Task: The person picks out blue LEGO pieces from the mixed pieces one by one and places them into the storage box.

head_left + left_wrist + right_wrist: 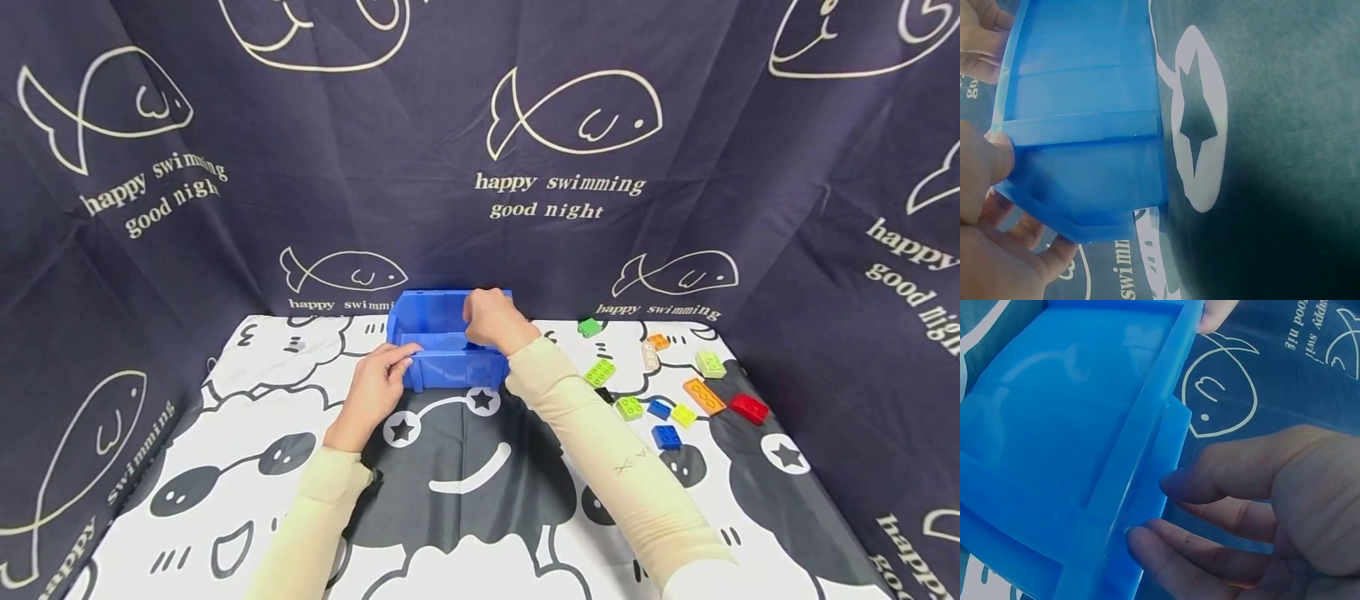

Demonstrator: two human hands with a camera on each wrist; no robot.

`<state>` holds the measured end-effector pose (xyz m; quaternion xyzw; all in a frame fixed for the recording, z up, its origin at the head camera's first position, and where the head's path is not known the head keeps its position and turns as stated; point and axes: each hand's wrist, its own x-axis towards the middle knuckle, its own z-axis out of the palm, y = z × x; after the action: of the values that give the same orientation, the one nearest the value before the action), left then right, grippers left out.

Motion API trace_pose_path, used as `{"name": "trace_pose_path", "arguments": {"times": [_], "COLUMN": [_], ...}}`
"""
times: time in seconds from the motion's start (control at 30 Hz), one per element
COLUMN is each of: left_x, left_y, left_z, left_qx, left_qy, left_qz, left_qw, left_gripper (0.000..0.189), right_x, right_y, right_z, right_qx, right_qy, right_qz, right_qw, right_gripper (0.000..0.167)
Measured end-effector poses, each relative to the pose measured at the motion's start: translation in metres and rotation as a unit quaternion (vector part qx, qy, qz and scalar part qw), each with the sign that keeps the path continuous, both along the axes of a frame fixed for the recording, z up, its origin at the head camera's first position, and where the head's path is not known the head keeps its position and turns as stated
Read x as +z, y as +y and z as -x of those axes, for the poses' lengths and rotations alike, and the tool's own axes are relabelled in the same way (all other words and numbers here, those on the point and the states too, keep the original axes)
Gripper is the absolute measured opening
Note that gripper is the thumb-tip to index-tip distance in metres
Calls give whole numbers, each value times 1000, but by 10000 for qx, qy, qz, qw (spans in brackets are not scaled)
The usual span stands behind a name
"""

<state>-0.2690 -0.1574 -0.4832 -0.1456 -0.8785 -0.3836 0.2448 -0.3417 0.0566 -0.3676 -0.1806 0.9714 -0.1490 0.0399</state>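
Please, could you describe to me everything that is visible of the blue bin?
The blue bin looks like glossy plastic, open-topped, with a front wall lower than its back. It stands upright on the patterned cloth, close to the dark backdrop. The left hand grips its left front corner, thumb on the rim. The right hand is over its right part, hiding some of the inside; whether it touches is unclear.

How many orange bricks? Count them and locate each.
2: a small orange brick toward the back, and a longer orange brick beside the red brick. More may be hidden inside the blue bin.
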Motion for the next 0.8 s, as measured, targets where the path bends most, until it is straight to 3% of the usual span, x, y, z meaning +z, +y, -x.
{"name": "trace_pose_path", "arguments": {"times": [0.37,0.8], "left_x": [1,3], "left_y": [0,0], "left_z": [0,-1], "left_qx": [-1,0], "left_qy": [-79,-176], "left_qz": [-18,-43], "left_qw": [10000,9998], "left_gripper": [24,24], "right_x": [1,28], "right_y": [-1,5], "right_z": [-3,-18], "right_qx": [18,-171], "right_qy": [43,31], "right_qz": [-33,159], "right_qw": [10000,9997], "right_gripper": [23,28]}}
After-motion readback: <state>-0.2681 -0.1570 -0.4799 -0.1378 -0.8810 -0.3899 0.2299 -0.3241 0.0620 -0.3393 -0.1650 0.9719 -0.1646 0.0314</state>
